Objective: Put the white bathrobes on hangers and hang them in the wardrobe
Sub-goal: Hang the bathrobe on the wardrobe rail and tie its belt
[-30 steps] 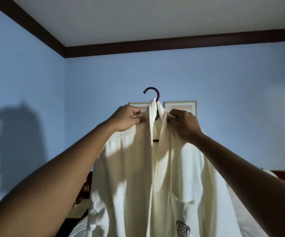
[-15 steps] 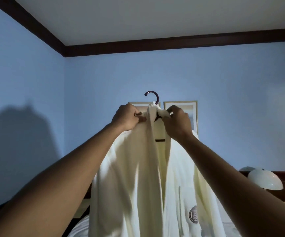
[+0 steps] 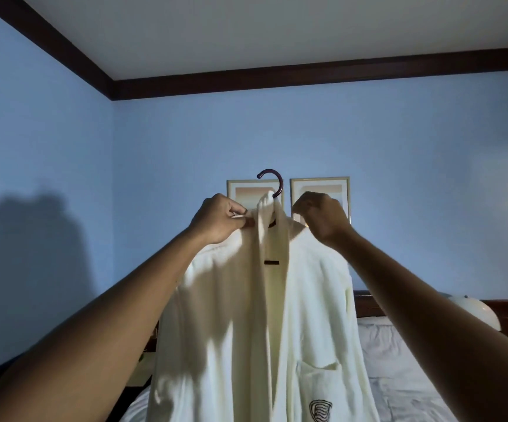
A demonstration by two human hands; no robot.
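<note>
White bathrobe (image 3: pixel 277 315) draped on dark hanger (image 3: pixel 274 184), held up. Left hand (image 3: pixel 220 217) pinches left collar; right hand (image 3: pixel 322 217) grips right shoulder fabric.

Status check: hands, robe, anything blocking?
Left hand pinching bathrobe at the collar. Right hand curled at the other shoulder, grip unclear. Robe on hanger, held up above the bed. Wardrobe not in view; nothing blocking.
</note>
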